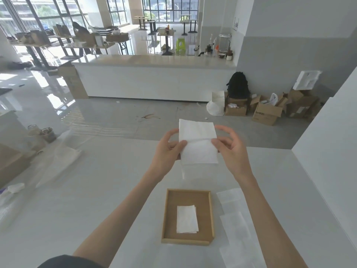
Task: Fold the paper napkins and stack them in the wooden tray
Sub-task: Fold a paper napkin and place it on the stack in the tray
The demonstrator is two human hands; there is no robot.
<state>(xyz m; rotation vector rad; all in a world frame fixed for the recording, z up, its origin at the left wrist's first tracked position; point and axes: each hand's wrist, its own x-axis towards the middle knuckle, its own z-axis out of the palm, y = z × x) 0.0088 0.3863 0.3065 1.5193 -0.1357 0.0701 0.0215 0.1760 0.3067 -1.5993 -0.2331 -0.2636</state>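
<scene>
I hold a white paper napkin [198,144] in the air above the white table, creased across its middle. My left hand [168,151] pinches its left edge at the crease. My right hand [229,149] pinches its right edge at the same height. Below, near the table's front, lies the wooden tray [170,215] with a brown floor. A folded white napkin [187,219] rests flat in the middle of the tray.
Unfolded napkins [234,225] lie on the table just right of the tray. Clear plastic wrapping [59,163] and a crumpled tissue [16,187] sit at the table's left. A white wall [328,151] borders the right side.
</scene>
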